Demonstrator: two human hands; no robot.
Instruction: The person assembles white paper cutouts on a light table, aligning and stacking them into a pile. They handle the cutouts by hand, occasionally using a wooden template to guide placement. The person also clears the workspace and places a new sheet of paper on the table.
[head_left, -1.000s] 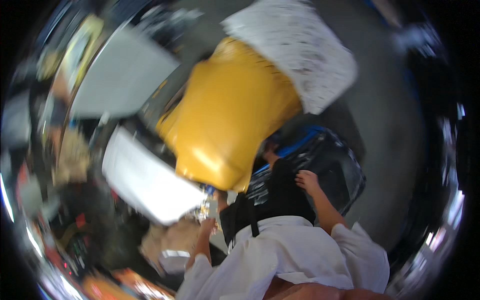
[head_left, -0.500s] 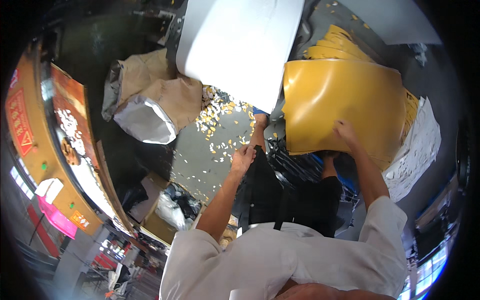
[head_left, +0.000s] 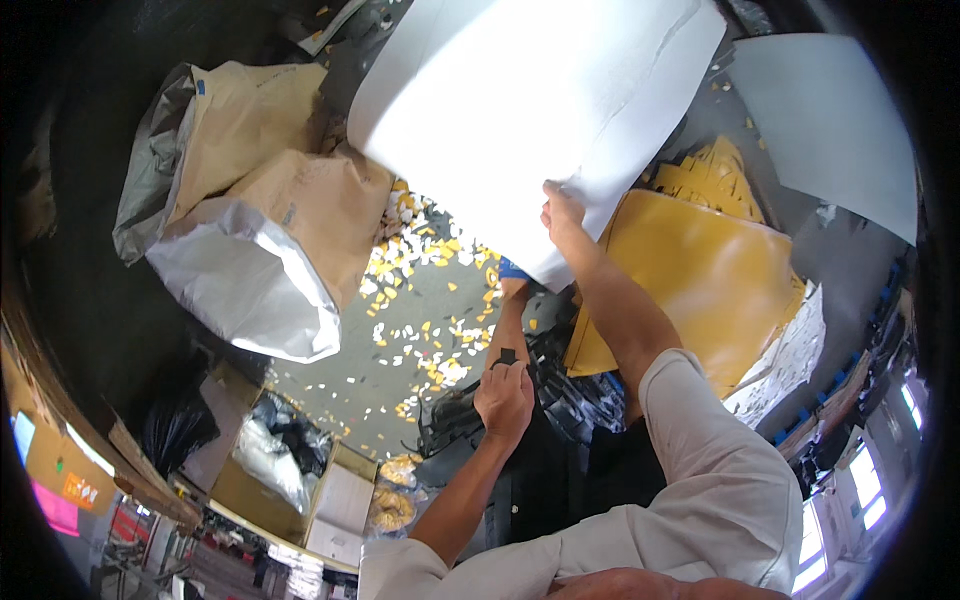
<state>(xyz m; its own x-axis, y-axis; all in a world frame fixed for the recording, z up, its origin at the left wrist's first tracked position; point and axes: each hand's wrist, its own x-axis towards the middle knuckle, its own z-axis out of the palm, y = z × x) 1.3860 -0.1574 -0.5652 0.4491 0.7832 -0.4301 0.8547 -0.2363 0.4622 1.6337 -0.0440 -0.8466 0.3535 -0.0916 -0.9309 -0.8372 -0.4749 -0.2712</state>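
My right hand (head_left: 563, 212) reaches forward and grips the lower edge of a large white sheet (head_left: 520, 110) that spreads across the top of the view. My left hand (head_left: 505, 398) is lower and nearer my body, its fingers closed around a small black piece (head_left: 505, 357). A big yellow sheet (head_left: 720, 285) lies just right of my right forearm, partly under the white sheet. Below my left hand is a dark heap of black cut pieces (head_left: 560, 400).
Two brown paper sacks with white lining (head_left: 270, 240) lie at the left. White and yellow scraps (head_left: 430, 330) litter the grey floor. Another grey-white sheet (head_left: 830, 130) is at the upper right. Cardboard boxes and bags (head_left: 300, 470) stand at the lower left.
My right hand left the yellow sheet and now grips the white sheet's edge. My left hand dropped back toward my body. The view has swung.
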